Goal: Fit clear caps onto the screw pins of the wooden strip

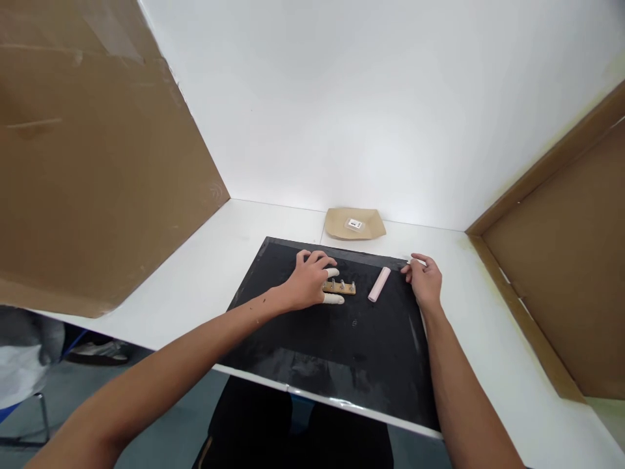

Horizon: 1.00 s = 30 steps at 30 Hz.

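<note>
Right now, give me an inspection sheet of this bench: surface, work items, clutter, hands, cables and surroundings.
Surface: black mat on a white table.
Work items: small wooden strip with metal pins; pink cylinder lying to its right.
Clutter: brown paper tray holding a small clear packet, behind the mat.
Hands: left hand, finger cots on two fingertips, touching the strip; right hand at the mat's right edge, holding nothing visible.
Cables: nothing seen.
Surroundings: cardboard panels both sides, white wall behind.
</note>
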{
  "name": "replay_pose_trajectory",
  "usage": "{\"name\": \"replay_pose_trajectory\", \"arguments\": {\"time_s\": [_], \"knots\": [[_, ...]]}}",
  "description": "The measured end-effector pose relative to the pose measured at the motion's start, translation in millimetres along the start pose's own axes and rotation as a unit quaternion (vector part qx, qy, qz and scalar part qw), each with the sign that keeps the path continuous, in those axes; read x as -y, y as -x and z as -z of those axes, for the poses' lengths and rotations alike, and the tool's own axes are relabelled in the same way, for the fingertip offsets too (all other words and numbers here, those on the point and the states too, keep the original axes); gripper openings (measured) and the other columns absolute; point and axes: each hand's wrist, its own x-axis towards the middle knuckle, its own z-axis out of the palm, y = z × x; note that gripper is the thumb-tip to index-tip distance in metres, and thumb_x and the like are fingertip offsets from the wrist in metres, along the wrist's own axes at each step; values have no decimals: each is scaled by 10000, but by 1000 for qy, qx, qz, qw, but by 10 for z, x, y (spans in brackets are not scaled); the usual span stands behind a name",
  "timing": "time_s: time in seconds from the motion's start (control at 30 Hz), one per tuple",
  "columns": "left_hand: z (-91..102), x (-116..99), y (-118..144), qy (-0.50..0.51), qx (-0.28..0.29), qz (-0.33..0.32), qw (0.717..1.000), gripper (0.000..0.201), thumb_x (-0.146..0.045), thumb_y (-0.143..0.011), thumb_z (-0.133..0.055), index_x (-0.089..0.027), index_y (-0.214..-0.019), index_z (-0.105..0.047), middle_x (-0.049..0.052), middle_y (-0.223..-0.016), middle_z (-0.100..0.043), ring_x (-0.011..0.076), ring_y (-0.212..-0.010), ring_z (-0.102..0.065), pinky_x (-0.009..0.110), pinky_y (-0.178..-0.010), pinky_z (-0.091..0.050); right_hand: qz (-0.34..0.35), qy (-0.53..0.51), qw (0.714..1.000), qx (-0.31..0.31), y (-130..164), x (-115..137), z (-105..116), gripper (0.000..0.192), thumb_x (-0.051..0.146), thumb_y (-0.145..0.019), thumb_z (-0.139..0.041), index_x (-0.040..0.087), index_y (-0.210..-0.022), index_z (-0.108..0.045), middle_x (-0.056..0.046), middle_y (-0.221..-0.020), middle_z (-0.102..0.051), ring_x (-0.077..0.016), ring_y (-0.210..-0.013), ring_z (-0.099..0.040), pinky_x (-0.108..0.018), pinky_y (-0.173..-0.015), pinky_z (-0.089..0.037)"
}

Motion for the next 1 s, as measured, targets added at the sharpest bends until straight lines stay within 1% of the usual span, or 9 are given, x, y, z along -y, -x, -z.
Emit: {"name": "replay_pose_trajectory", "arguments": {"time_s": [0.13, 0.23, 0.33, 0.43, 0.57, 0.67, 0.73, 0.87, 1.0], "knots": [[-146, -8, -97, 16, 8, 20, 1000, 463, -577, -720, -838, -219, -997, -745, 60, -1227, -715, 297, -1238, -519, 511, -1050, -210, -2, -8, 1000, -6, 11, -24, 20, 274, 365, -980, -619, 137, -1132, -609, 38, -730, -606, -61, -502, -492, -189, -481, -422], [-202, -11, -142, 31, 14, 31, 999, 378, -554, -751, -819, -228, -928, -748, 26, -1175, -734, 272, -1219, -538, 508, -1057, -197, 6, -8, 1000, -8, 3, -33, 20, 242, 307, -925, -623, 147, -1106, -614, 43, -680, -625, -74, -493, -500, -196, -491, -416], [-213, -33, -167, 42, 23, 32, 998, 267, -470, -773, -817, -231, -870, -746, -4, -1102, -754, 248, -1182, -566, 506, -1065, -186, 13, -6, 1000, -8, -1, -37, 17, 264, 297, -857, -594, 165, -1084, -617, 38, -652, -645, -85, -492, -500, -200, -487, -396], [-209, -60, -178, 44, 27, 33, 998, 193, -393, -789, -801, -224, -862, -743, -1, -1077, -759, 238, -1156, -575, 513, -1071, -180, 17, -6, 1000, -5, 2, -39, 15, 296, 324, -819, -579, 175, -1072, -616, 33, -650, -654, -92, -490, -496, -207, -480, -384], [-197, -89, -175, 39, 34, 30, 998, 119, -303, -820, -738, -219, -904, -738, 25, -1143, -746, 242, -1166, -567, 526, -1076, -183, 19, -2, 1000, -1, 11, -30, 13, 301, 343, -802, -579, 182, -1054, -614, 30, -653, -658, -95, -489, -494, -214, -491, -393], [-176, -101, -171, 36, 46, 21, 998, 138, -259, -828, -707, -219, -957, -733, 30, -1234, -716, 243, -1192, -564, 530, -1082, -186, 19, 4, 1000, 0, 21, -11, 13, 301, 341, -796, -578, 183, -1049, -615, 30, -646, -654, -98, -495, -496, -216, -501, -399], [-162, -101, -173, 35, 54, 18, 998, 158, -256, -820, -713, -220, -973, -729, 30, -1252, -707, 243, -1199, -564, 536, -1089, -184, 19, 6, 1000, 1, 25, 2, 11, 299, 343, -796, -573, 182, -1046, -613, 31, -641, -651, -100, -495, -495, -219, -504, -401], [-160, -80, -202, 29, 69, 17, 997, 270, -368, -763, -800, -221, -977, -726, 45, -1263, -698, 276, -1217, -547, 557, -1086, -190, 20, 14, 1000, 5, 22, 11, 4, 301, 350, -799, -567, 182, -1044, -612, 27, -645, -653, -103, -496, -498, -225, -513, -410], [-185, -44, -260, 15, 82, 8, 997, 336, -457, -753, -812, -209, -964, -726, 68, -1264, -690, 304, -1238, -524, 574, -1079, -206, 21, 23, 1000, 6, 15, -2, 4, 307, 357, -803, -565, 183, -1051, -616, 24, -655, -659, -106, -502, -503, -231, -519, -413]]}}
